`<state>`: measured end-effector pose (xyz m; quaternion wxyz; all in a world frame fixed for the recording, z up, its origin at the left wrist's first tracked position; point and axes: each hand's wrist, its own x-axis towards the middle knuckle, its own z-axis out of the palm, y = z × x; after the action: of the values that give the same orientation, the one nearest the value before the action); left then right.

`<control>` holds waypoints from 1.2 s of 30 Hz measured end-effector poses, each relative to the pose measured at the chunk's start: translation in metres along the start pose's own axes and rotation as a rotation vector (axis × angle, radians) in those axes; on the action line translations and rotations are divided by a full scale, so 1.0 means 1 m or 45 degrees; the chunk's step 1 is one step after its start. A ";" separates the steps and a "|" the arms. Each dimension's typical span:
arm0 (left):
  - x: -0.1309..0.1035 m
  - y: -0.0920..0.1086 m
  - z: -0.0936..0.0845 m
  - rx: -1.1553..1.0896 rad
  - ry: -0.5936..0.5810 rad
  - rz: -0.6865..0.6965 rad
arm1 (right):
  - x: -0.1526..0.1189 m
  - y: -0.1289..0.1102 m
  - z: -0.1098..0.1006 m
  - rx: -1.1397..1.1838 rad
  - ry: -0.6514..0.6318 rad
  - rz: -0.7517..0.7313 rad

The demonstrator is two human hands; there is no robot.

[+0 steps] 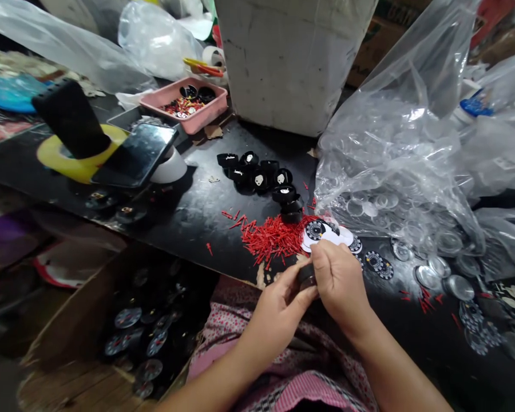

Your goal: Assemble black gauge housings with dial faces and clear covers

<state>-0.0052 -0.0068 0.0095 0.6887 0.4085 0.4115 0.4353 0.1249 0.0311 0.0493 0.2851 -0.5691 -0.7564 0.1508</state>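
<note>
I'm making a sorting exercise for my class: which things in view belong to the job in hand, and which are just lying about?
Likely part of the job:
held black case, in the left hand
other black cases
red pieces
printed discs
clear discs

Apparently just lying about:
phone-like device
yellow tape roll
tall pale container

Two hands (277, 300), one held black piece (307, 276), about ten clustered black cups (260, 181), one pink tray (208, 116)

Bare hands (343, 289) and forearms (401, 360), pink speckled garment (223, 329), pink-striped panel (311, 388), dark-patterned trim (342, 389)
</note>
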 end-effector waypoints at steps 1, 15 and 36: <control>-0.001 0.000 0.001 0.027 0.005 0.010 | 0.000 -0.001 0.002 -0.009 0.012 -0.024; -0.094 -0.017 -0.136 1.084 0.648 -0.074 | -0.010 0.009 0.011 0.460 -0.395 0.197; 0.160 0.093 -0.142 1.649 0.408 0.338 | -0.028 0.022 0.002 0.521 -0.511 0.236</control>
<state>-0.1155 0.1984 0.0153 0.1763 0.7160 0.6325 0.2371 0.1454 0.0119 0.0283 0.2236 -0.5251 -0.6964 0.4350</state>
